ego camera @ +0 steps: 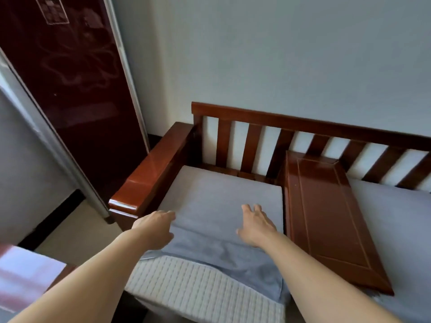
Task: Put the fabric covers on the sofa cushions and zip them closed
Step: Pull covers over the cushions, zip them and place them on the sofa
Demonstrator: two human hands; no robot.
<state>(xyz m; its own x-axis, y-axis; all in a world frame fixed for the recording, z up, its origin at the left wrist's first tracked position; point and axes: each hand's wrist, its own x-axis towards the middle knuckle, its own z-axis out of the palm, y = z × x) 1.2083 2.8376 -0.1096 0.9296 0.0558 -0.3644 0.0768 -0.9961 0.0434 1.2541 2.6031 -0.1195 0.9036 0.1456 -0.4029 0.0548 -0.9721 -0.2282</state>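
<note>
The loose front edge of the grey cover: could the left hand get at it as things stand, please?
Probably yes: the left hand rests on the grey cover near its loose front edge, with nothing lying between.

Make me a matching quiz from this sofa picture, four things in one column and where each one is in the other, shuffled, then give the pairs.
Things:
1. left hand
2. right hand
3. wooden panel
4. quilted cushion

Places:
A. sticking out bare at the front, under the grey cover's edge
B. at the cover's left edge, near the armrest
C. flat on top of the cover, near its right side
D. between the two seats, running front to back

Pairs: 1-B, 2-C, 3-D, 4-A
</note>
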